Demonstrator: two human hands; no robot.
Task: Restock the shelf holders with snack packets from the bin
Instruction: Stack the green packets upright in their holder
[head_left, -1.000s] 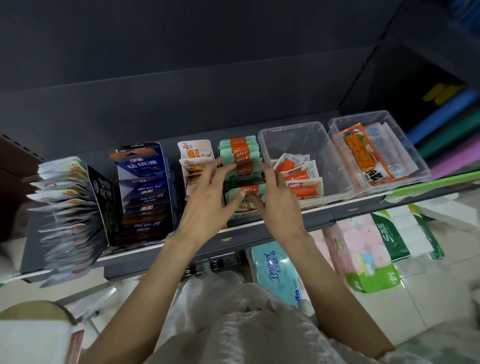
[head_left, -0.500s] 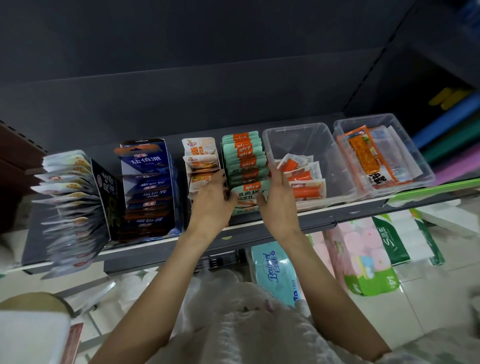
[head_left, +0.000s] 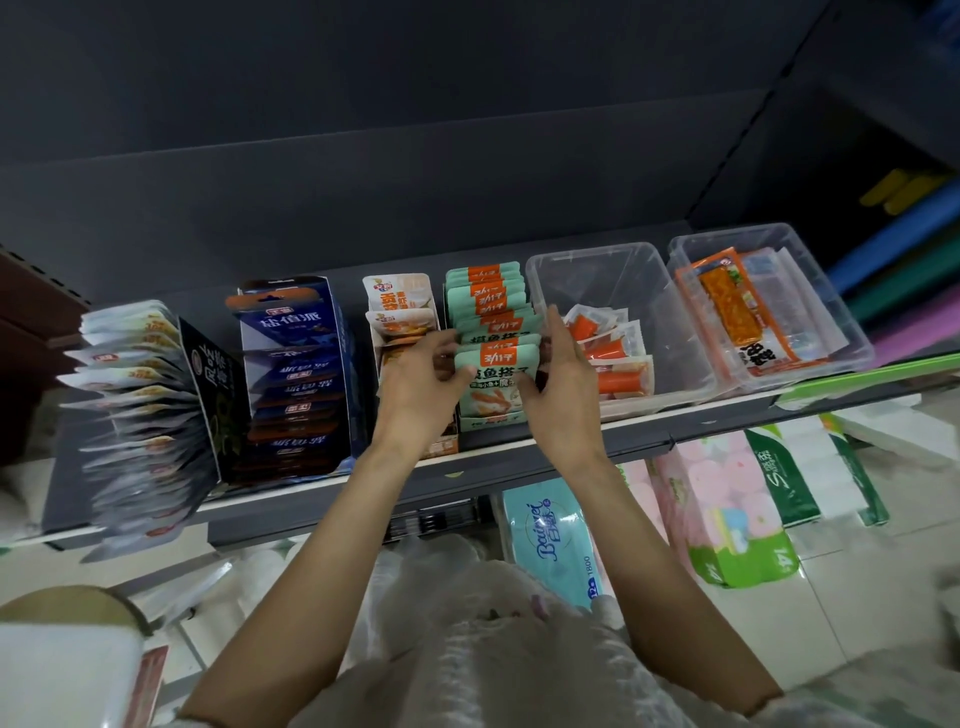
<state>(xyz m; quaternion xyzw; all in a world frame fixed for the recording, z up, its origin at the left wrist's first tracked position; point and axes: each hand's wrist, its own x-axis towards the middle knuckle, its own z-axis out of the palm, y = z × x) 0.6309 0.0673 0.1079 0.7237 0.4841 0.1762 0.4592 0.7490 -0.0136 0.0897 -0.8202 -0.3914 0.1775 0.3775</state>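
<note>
Item: row of mint-green snack packets (head_left: 491, 332), orange-banded, standing upright front to back in a cardboard shelf holder (head_left: 485, 423) at the middle of the shelf (head_left: 639, 418). Front packet (head_left: 493, 382) faces the viewer, flanked on both sides by the hands. Left hand (head_left: 423, 387): fingers curled against the left edge of the front packets, thumb side tucked in; it appears to pinch them. Right hand (head_left: 558, 379): fingers extended upward along the right edge of the row, pressing flat, not wrapped round anything. Step in hand, by judgement: squaring and seating packets just loaded into this holder. Next move likely calls for letting go without tipping the row, then fetching more stock. Adjacent: cream-and-orange packets (head_left: 397, 306) in the holder just left; dark blue display box (head_left: 296, 364) beyond; clear bin (head_left: 613, 270) just right holding a few orange-stick packets (head_left: 618, 371); second clear bin (head_left: 769, 244) farther right.
</note>
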